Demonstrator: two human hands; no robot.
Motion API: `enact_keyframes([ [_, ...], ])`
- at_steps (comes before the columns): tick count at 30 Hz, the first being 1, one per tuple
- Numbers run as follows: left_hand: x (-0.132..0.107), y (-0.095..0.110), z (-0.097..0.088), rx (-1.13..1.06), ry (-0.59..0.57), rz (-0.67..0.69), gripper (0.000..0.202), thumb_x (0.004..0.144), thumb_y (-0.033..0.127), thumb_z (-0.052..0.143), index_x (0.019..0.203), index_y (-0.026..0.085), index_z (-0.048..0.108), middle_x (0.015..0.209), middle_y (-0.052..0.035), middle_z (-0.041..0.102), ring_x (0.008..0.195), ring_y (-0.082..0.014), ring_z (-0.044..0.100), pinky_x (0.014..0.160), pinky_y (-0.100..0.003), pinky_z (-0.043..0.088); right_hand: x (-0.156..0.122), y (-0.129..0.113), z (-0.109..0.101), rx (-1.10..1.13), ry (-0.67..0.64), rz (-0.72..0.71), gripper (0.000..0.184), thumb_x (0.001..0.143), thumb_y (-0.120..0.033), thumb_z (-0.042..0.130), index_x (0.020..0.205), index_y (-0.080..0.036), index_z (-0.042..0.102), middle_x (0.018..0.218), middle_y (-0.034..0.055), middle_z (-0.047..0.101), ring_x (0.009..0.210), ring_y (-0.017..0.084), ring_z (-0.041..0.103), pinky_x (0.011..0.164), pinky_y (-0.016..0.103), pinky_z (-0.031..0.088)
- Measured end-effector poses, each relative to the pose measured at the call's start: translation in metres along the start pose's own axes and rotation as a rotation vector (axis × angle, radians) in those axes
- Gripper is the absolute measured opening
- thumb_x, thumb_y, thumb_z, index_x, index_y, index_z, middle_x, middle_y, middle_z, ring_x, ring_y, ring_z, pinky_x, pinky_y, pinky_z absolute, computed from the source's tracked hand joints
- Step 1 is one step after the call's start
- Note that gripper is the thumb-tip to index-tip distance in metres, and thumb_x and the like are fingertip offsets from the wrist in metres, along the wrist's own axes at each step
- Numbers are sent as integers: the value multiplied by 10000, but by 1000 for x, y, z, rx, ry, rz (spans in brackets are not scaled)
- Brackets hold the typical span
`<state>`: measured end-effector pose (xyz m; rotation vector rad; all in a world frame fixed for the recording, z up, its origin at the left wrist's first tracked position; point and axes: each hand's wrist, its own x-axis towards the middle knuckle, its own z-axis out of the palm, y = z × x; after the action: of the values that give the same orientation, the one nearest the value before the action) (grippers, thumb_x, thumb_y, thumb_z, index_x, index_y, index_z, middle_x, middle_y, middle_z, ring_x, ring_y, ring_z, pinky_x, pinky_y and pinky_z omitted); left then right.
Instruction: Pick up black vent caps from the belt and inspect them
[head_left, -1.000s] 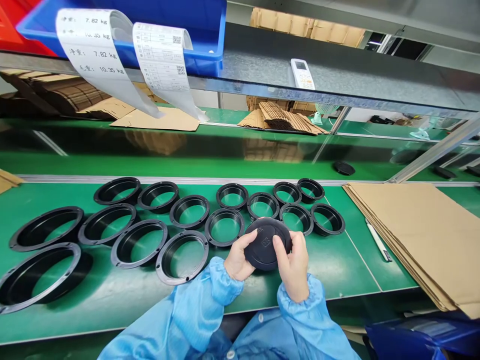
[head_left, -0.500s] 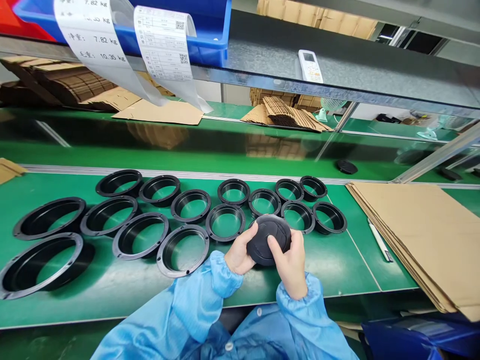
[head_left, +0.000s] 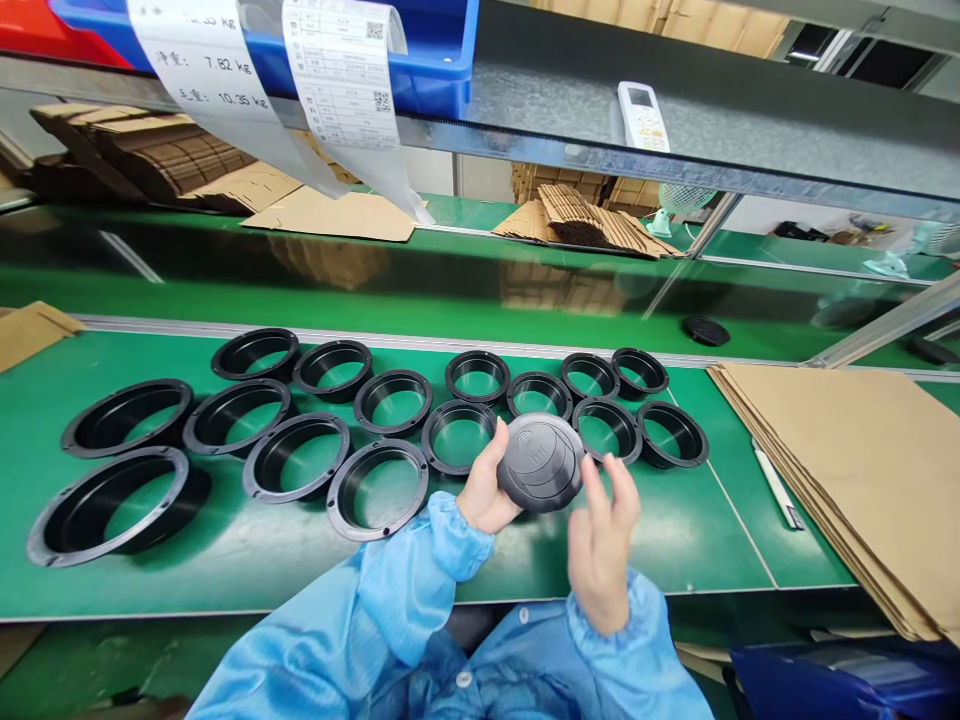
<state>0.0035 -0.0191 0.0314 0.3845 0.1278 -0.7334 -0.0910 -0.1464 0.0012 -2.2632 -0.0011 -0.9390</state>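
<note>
Since a moment ago, the right hand [head_left: 602, 545] is coming off the black round cap [head_left: 541, 463], fingers loosely spread and holding nothing, while the left hand [head_left: 486, 490] is gripping the cap's left rim, raising it above the green bench [head_left: 675, 540]. It is looking light, stiff and smooth, best pinched at the rim. Black rings [head_left: 379, 487] are lying in rows behind, flat cardboard [head_left: 847, 470] to the right.

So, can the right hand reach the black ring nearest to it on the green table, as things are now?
Probably yes. The right hand is open and holds nothing, and the black ring lies just beyond its fingertips with nothing between them. The left hand holds the black cap just to the side.
</note>
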Motion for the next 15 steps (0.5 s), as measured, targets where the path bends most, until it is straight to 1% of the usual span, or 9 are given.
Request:
enact_keyframes([
  [2, -1, -2, 2, -12, 19, 45, 646, 1009, 587, 335, 1217, 54, 635, 1128, -180, 691, 1137, -304, 622, 1073, -445, 439, -17, -9, 8, -133, -144, -169, 521, 1021, -283, 388, 1536, -307, 314, 1588, 68, 195, 1457, 375, 148, 1152, 667, 160],
  [4, -2, -3, 3, 2, 45, 18, 655, 998, 604, 357, 1210, 54, 643, 1118, -178, 694, 1142, -311, 619, 1067, -441, 446, -28, -18, 19, -223, -221, -253, 536, 1022, -274, 402, 1546, -308, 293, 1597, 58, 187, 1463, 382, 110, 1158, 678, 88],
  [7, -6, -2, 4, 29, 59, -55, 702, 987, 638, 339, 1195, 46, 654, 1109, -181, 697, 1156, -313, 612, 1061, -426, 455, -33, -28, 32, -279, -212, -277, 526, 1023, -260, 415, 1537, -304, 317, 1597, 58, 210, 1464, 375, 109, 1158, 672, 34],
  [9, -7, -1, 5, 22, 57, -38, 725, 987, 649, 312, 1189, 45, 658, 1120, -181, 694, 1172, -310, 604, 1062, -417, 457, -30, -30, 34, -247, -207, -277, 521, 1022, -241, 416, 1531, -312, 329, 1580, 53, 269, 1461, 354, 152, 1161, 667, 14],
  [11, -7, -1, 5, 2, 41, 46, 707, 988, 643, 321, 1180, 57, 667, 1129, -174, 693, 1182, -307, 598, 1064, -417, 460, -25, -28, 31, -156, -172, -242, 537, 1020, -206, 389, 1539, -314, 300, 1544, 45, 349, 1451, 324, 216, 1168, 664, 18],
  [12, -7, -2, 4, -3, 19, 88, 681, 985, 637, 352, 1179, 67, 670, 1140, -168, 691, 1192, -308, 591, 1067, -420, 459, -23, -27, 29, -98, -135, -186, 551, 1020, -202, 372, 1551, -302, 263, 1541, 49, 357, 1451, 315, 228, 1169, 666, 39],
  [13, -7, -4, 3, -2, -7, 124, 650, 974, 634, 401, 1182, 81, 672, 1155, -161, 688, 1203, -311, 584, 1072, -425, 457, -20, -26, 28, -41, -94, -103, 565, 1022, -214, 362, 1564, -280, 216, 1558, 61, 328, 1458, 314, 216, 1168, 667, 71],
  [15, -7, -10, 2, 14, -51, 193, 581, 931, 617, 534, 1218, 128, 661, 1199, -137, 676, 1221, -313, 572, 1079, -434, 453, -14, -26, 27, 49, -35, 92, 633, 1021, -317, 398, 1581, -230, 116, 1612, 105, 181, 1478, 338, 142, 1158, 664, 149],
])
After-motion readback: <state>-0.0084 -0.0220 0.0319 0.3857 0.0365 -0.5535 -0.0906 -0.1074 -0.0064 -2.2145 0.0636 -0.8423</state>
